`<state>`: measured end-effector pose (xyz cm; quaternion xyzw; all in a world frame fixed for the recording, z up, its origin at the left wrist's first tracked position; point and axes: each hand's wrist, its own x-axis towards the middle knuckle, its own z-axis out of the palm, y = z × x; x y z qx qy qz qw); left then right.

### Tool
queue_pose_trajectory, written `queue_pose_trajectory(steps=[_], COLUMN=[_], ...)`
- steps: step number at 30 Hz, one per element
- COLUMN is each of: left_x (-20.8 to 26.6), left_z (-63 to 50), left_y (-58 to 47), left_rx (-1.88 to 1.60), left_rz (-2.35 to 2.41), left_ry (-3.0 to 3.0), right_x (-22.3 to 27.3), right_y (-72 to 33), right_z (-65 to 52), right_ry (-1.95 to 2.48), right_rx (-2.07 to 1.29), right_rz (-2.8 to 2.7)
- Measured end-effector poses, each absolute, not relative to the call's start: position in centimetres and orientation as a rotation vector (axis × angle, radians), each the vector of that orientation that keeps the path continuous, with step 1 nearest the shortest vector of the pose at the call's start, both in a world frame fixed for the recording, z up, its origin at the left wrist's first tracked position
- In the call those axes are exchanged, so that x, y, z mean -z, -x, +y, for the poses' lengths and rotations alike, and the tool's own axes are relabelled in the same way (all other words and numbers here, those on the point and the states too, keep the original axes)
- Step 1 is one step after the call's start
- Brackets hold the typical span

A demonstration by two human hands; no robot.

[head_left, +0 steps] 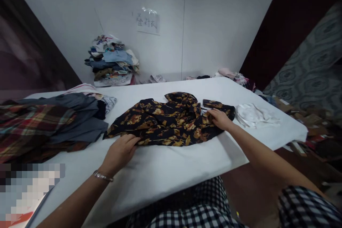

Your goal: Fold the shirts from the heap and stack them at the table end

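A black shirt (171, 123) with a gold and brown floral print lies spread on the white table (171, 165). Its collar end (181, 97) points away from me, and one sleeve (219, 105) lies bent at the right. At the shirt's near left edge, my left hand (123, 149) is closed on the fabric, its fingertips partly hidden. My right hand (219, 119) rests on the right side of the shirt beside the bent sleeve, with its fingers stretched over the cloth.
Plaid and grey garments (72, 117) are heaped at the left. A tall stack of folded clothes (112, 58) stands against the wall. White crumpled fabric (255, 114) lies at the right, near the table edge. Boxes and clutter (312, 121) fill the floor beyond. A handwritten sign (148, 22) hangs on the wall.
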<state>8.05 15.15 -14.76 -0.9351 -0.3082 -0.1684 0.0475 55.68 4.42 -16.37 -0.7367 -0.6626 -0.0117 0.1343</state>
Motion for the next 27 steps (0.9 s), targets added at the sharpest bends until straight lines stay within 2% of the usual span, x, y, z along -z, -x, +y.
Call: queue_pose_trajectory(steps=[3, 9, 15, 19, 23, 27], left_x=[13.4, 16.1, 17.4, 17.3, 18.0, 17.5], left_z=[12.4, 8.8, 5.8, 5.3, 5.2, 4.6], left_y=[-6.2, -2.1, -2.1, -1.8, -1.0, -0.2], left_rx=[0.567, 0.529, 0.670, 0.696, 0.598, 0.588], left_rz=[-0.927, -0.921, -0.811, -0.971, -1.112, -1.094], left_ry=[2.776, 2.809, 2.935, 2.882, 2.859, 2.823], right_x=[16.0, 17.0, 20.2, 21.5, 21.7, 20.2], right_y=[-56.6, -56.5, -54.7, -54.2, -54.0, -52.8], right_z=[3.2, -4.7, -10.9, -12.3, -12.5, -12.8], right_ry=[2.221, 1.835, 1.749, 1.803, 1.885, 1.793], right_rx=[0.088, 0.459, 0.380, 0.354, 0.281, 0.358], right_rz=[-1.941, -1.733, -1.624, -1.464, -1.517, -1.217])
